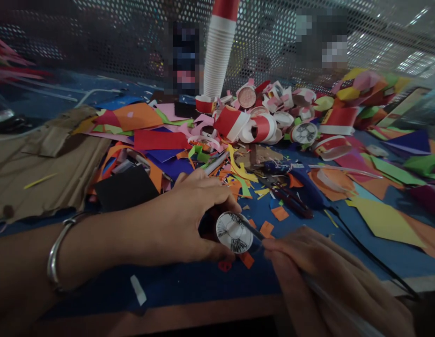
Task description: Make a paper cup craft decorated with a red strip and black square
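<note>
My left hand (206, 215), with a metal bangle (57, 255) on its wrist, curls round a small paper cup (234, 232). The cup lies tipped with its white round base toward me, and black strokes form wedge shapes on that base. In my right hand (319, 267) is a pen (254, 230), its dark tip resting at the upper right of the base. Small orange paper scraps (247, 259) lie just below the cup. Most of the cup's side is hidden by my left fingers.
A tall stack of paper cups (220, 51) stands at the back, beside a heap of cut red-and-white cups (262, 124). A blue glue gun (305, 180) with a black cord and dark-handled scissors (287, 196) lie to the right. Cardboard (38, 173) covers the left.
</note>
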Motion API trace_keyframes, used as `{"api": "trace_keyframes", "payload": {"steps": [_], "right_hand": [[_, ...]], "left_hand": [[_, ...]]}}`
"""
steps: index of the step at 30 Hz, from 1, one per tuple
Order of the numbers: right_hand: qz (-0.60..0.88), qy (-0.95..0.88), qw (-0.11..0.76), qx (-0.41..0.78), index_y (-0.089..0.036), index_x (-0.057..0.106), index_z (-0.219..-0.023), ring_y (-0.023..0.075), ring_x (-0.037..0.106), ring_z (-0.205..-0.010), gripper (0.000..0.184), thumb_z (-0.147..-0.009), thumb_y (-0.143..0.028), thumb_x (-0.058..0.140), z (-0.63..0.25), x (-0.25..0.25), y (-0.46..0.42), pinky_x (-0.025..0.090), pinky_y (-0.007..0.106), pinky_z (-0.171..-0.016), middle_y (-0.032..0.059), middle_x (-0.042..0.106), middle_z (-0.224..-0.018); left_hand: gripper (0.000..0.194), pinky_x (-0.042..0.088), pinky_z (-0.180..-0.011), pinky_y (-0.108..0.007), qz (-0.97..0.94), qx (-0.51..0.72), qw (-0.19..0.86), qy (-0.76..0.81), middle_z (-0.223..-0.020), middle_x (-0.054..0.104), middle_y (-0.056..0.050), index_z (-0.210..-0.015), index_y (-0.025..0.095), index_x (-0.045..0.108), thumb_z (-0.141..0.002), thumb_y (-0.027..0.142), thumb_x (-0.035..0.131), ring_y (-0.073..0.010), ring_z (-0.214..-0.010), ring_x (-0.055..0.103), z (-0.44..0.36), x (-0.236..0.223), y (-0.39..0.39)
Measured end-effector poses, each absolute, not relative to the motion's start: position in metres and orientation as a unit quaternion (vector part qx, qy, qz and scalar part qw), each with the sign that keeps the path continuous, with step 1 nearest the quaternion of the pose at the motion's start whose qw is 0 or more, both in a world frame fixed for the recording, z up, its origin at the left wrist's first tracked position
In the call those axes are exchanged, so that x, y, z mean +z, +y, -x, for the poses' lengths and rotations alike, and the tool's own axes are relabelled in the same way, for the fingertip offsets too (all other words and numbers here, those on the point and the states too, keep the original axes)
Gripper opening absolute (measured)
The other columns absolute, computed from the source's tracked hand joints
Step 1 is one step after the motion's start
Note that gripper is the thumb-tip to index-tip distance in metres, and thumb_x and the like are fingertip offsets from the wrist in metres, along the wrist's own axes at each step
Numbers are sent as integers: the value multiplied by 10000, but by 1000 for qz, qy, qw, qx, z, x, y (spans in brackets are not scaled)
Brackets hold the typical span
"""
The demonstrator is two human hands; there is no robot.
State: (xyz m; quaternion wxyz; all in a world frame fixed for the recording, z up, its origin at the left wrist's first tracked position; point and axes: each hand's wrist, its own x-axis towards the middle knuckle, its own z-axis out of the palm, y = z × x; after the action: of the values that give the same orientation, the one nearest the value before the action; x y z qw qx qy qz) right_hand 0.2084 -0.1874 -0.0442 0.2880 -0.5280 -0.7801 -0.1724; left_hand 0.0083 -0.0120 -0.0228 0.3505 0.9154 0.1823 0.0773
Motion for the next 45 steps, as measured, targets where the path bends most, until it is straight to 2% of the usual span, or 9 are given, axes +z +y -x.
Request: {"api": "trace_keyframes", "payload": {"steps": [7,13,16,22,27,29,33,41,45], "right_hand": [[542,-767,314,-138,-191,693,-1094,165,802,-836,154,-984,-109,623,-204,-41,-182,637,246,-943,17,829,-898],[529,-776,323,-119,-182,697,-1112,117,782,-797,162,-981,-110,634,-210,-39,-187,605,184,-955,-7,813,-878],[535,-768,331,-119,-184,690,-1096,118,781,-769,147,-982,-111,632,-208,-39,-187,616,206,-953,-13,809,-860],[559,-736,369,-102,-202,691,-1044,128,779,-764,136,-965,-116,622,-203,-38,-187,648,237,-848,-33,788,-833],[562,-709,424,-37,-202,680,-983,127,727,-656,165,-936,-68,596,-203,-34,-184,613,237,-627,-22,738,-762],[552,-714,430,-25,-199,671,-987,129,719,-639,167,-930,-62,594,-203,-32,-179,604,237,-605,-18,727,-748],[526,-740,419,-23,-196,645,-1011,138,731,-635,179,-931,-55,572,-202,-28,-172,620,243,-626,-14,729,-734],[524,-752,401,-10,-196,636,-1012,124,758,-654,182,-935,-49,561,-202,-25,-172,655,238,-722,-24,756,-751],[517,-758,398,-1,-182,642,-1013,98,757,-690,158,-947,-61,565,-202,-26,-174,642,217,-820,-30,756,-768]], "left_hand": [[481,382,-925,-403,-918,72,341,188,-1131,684,-26,-1117,259,713,-747,497,905,-299,-1129,532,-10,-23,-12],[499,364,-954,-399,-923,84,338,164,-1119,687,-25,-1152,261,725,-773,546,881,-287,-1115,528,-10,-26,-10],[499,365,-957,-399,-926,89,332,158,-1115,690,-30,-1152,260,726,-774,549,877,-287,-1105,535,-10,-28,-9],[496,368,-979,-412,-925,83,333,165,-1109,692,-29,-1155,253,716,-758,491,895,-283,-1091,550,-9,-22,-12],[566,378,-987,-414,-916,87,347,181,-1182,685,-48,-1211,227,678,-750,470,898,-300,-1140,547,-8,-19,-13],[532,371,-990,-412,-917,88,348,171,-1155,689,-42,-1190,234,692,-768,492,885,-294,-1132,552,-9,-19,-12],[452,349,-1009,-407,-920,88,348,156,-1125,690,-29,-1151,242,717,-786,450,880,-269,-1099,563,-10,-20,-11],[444,346,-1012,-402,-918,85,356,155,-1135,692,-30,-1164,246,720,-790,426,879,-269,-1097,555,-9,-19,-11],[470,332,-1022,-407,-917,88,357,154,-1147,685,-29,-1173,241,721,-778,427,895,-271,-1108,546,-9,-20,-12]]}}
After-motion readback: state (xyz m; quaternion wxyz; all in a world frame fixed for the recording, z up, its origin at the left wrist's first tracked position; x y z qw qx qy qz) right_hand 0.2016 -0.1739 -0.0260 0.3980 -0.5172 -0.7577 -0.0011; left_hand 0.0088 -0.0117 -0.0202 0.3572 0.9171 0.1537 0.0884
